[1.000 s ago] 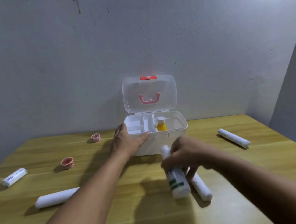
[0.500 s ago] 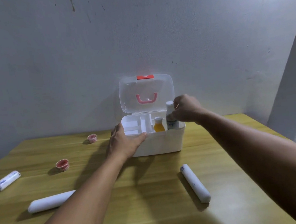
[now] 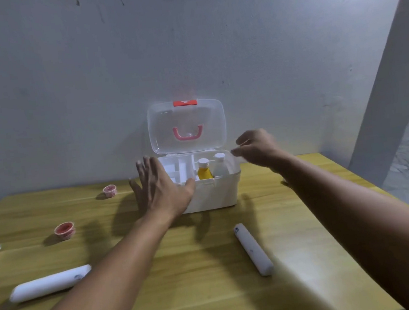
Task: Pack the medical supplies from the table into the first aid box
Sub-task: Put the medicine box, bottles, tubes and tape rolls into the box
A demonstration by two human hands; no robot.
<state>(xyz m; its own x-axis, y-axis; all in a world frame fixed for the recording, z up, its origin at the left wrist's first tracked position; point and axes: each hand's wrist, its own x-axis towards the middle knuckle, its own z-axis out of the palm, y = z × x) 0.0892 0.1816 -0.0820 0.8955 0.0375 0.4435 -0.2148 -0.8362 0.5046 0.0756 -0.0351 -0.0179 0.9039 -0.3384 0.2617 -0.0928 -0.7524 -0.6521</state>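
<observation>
At the back edge of the desk [image 3: 312, 282] stands the white plastic first aid box [image 3: 212, 192], clear lid upright, with a yellow bottle [image 3: 204, 172] and a white bottle [image 3: 220, 167] standing in its right compartment. My left hand [image 3: 161, 187] lies flat against the box's front-left corner, its grip spread and empty. My right hand [image 3: 258, 149] hovers just right of the box, its grip loosely apart, holding nothing. Nearest my right hand lies a white gauze roll [image 3: 252, 249], long axis running front to back; I judge it the easiest next pick. Another white roll [image 3: 50, 283] lies crosswise toward the front-left corner.
</observation>
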